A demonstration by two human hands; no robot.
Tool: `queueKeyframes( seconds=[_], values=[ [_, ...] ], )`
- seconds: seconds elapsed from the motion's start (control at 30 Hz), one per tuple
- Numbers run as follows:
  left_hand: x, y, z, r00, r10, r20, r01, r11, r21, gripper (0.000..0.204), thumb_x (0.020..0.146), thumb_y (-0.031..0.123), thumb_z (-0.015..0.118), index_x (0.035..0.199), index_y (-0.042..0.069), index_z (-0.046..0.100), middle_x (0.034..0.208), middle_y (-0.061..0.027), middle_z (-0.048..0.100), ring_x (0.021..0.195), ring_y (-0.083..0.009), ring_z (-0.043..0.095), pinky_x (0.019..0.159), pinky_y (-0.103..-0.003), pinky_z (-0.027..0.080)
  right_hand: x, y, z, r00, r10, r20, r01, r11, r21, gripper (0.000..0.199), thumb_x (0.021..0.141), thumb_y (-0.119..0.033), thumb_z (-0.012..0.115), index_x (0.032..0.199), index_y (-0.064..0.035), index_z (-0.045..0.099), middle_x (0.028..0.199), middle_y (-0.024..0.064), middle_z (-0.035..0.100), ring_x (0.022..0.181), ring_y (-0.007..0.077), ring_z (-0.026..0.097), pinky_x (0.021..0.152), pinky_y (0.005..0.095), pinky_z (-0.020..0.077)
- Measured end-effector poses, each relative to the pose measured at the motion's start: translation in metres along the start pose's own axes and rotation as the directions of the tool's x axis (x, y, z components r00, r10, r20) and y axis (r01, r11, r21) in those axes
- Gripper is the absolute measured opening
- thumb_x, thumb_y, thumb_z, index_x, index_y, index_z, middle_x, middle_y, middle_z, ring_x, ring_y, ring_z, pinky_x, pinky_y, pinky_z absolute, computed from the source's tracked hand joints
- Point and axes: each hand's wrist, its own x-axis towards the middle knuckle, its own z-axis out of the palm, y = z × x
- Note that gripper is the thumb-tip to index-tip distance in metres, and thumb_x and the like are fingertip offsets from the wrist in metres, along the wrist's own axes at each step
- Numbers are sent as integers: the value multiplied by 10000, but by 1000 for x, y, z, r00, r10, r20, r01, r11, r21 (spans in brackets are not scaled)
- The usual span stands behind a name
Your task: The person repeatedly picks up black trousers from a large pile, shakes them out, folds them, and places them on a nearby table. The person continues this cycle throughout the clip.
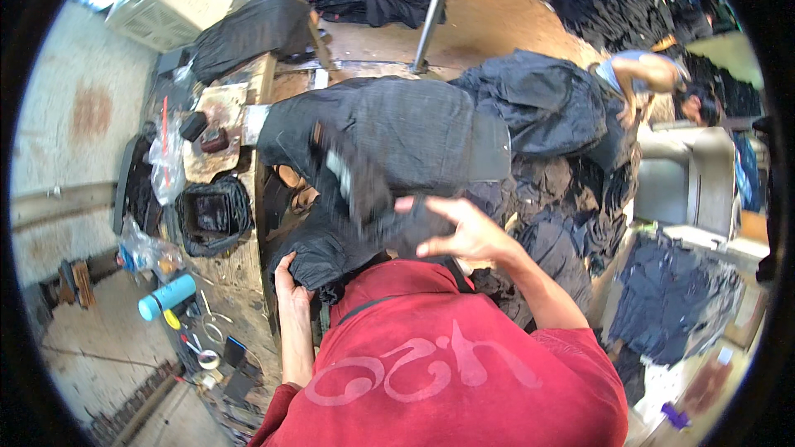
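My left hand (296,288) is closed on the edge of a bunched dark garment (319,248), close to my body. My right hand (474,233) is beside the same dark cloth, fingers and thumb spread apart, the cloth passing between them. A raised dark flap of cloth (356,186) with a paler patch is blurred by motion, so I cannot tell exactly how it joins the garment. Beyond my hands lies a long, dark, cloth-covered board (406,120). My right fingertips partly merge with the dark cloth.
A dark cloth bundle (534,99) covers the board's right end. On the left are a black-lined bin (214,217), a blue bottle (167,297) and a tape roll (208,359). Dark garments (551,257) are heaped at right. A metal pole (436,8) stands behind; another person (642,74) bends at far right.
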Motion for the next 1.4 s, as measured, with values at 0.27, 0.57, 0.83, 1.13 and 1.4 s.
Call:
queueKeyframes(
  seconds=[0.27,0.57,0.83,1.13,1.4],
  values=[
    [26,28,-14,1000,-16,-12,17,987,159,352,984,192,552,1226,-25,687,1245,-202,740,1172,-390,701,1099,-566,520,-97,111,49,865,439,-243,-488,848,-206,608,976,-491,699,1446,-116,607,1113,247,736,1024,465,700,913,531,546],
    [36,37,-23,996,23,-86,3,955,296,345,982,200,536,1197,1,719,1260,-187,741,1170,-375,702,1094,-555,518,-106,276,71,627,517,-583,-614,788,39,729,980,-509,690,1470,12,551,1388,242,660,1300,396,633,1112,460,489],
    [24,17,-20,999,43,-12,-39,970,239,355,975,222,579,1229,3,696,1251,-179,740,1151,-385,702,1053,-556,545,-205,359,-8,239,478,-845,-584,766,268,829,919,-444,793,1512,46,484,1530,266,541,1429,371,523,1173,444,423],
    [-17,-12,7,984,162,-80,-140,963,230,420,909,200,659,1286,16,665,1283,-188,716,1154,-401,704,980,-607,587,-15,245,-151,483,-270,-833,-310,836,-452,423,917,-339,809,1178,-10,756,1143,191,769,1076,325,736,958,400,557],
    [-96,-38,32,953,296,-69,-277,939,202,476,851,60,717,1318,4,646,1272,-180,705,1123,-358,717,956,-531,613,193,212,-178,614,537,-579,-769,574,-283,735,844,-698,732,1260,-93,765,1200,197,763,1070,373,734,938,443,561]
  ],
)
